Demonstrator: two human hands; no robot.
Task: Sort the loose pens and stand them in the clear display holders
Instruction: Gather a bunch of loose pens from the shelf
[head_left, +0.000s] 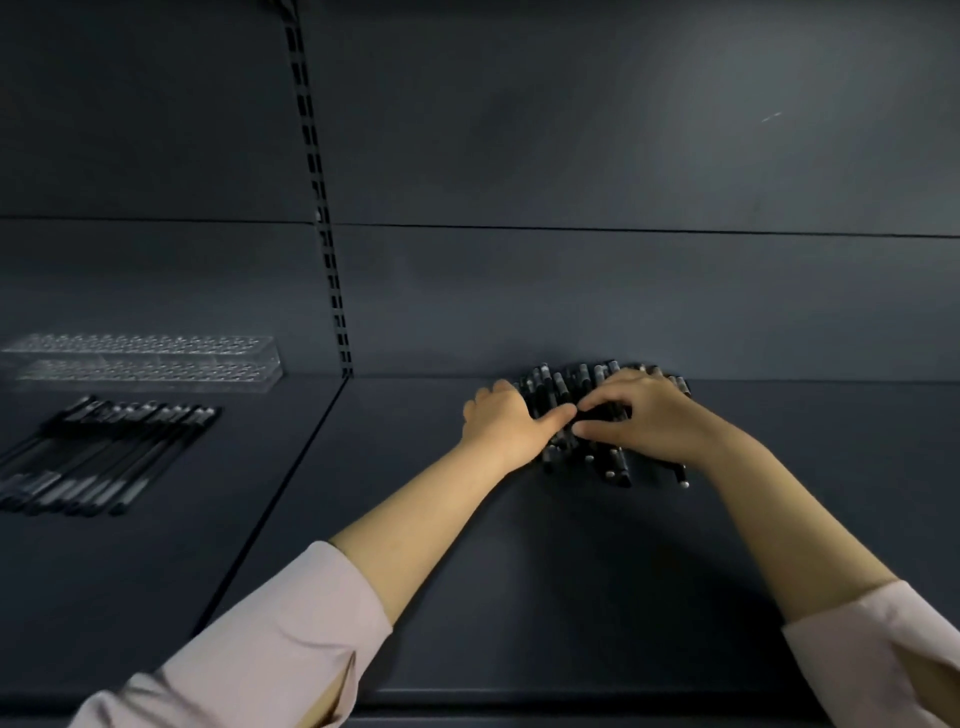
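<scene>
Reaching out from pale pink sleeves (291, 639), both forearms stretch across the dark shelf (519, 571) toward 1 o'clock. Left hand (501, 421) and right hand (644, 415) rest on a heap of black pens (576, 410), fingers spread loosely, clamped on nothing I can tell. At 9 o'clock lies a row of pens (104, 457); beyond it, two clear holders (145, 361) stand stacked.

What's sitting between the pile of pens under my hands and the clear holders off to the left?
In the head view, mostly bare dark shelf, crossed by the seam below the slotted upright. The row of laid-out pens lies in front of the clear holders, not between.
</scene>
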